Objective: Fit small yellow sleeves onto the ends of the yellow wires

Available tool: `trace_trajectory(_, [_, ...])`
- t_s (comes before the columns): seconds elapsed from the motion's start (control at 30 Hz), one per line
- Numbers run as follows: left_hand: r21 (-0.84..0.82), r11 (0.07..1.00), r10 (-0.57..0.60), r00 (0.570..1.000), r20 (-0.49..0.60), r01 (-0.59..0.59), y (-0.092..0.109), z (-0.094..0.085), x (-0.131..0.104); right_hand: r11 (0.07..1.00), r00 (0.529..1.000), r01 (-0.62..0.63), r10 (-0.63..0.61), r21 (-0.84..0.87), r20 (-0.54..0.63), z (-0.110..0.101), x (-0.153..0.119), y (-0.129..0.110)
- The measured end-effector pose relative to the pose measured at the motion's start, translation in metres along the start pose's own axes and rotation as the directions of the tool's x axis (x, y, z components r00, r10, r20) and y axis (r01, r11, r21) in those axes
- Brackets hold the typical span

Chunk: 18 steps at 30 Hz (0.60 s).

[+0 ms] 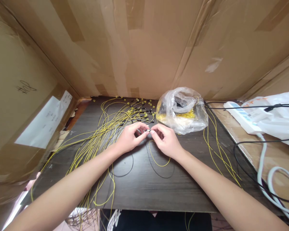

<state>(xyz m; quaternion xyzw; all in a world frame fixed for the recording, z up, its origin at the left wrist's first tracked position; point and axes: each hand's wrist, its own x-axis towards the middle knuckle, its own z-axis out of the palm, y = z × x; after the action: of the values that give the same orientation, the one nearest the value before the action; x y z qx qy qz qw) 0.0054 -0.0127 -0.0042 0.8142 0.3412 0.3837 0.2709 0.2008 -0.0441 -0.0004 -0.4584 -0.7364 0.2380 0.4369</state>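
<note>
Over the middle of the dark table, my left hand (129, 137) pinches a small black connector (147, 130) between thumb and fingertips. My right hand (167, 140) is closed at the other side of the same connector, its fingertips touching or nearly touching the left ones. A thin yellow wire (160, 165) loops down below my right hand. Just behind my left hand lies a spread bundle of yellow wires (89, 141) with black ends and small yellow pieces (145, 114) around them. What exactly sits between the fingertips is partly hidden.
A clear plastic bag (183, 123) with yellow pieces stands behind my right hand. To the right are loose yellow wires (218, 147), a white power strip (243, 117), a white plastic bag (276, 112) and black cables (237, 154). Cardboard walls (144, 57) enclose the table (146, 195).
</note>
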Motion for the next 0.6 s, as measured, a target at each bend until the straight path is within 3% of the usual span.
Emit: trace_trajectory(0.6, [0.007, 1.0, 0.015, 1.0, 0.004, -0.015, -0.0012, -0.0001, 0.0001, 1.0, 1.0, 0.02, -0.02, 0.02, -0.002, 0.0005, 0.0006, 0.0009])
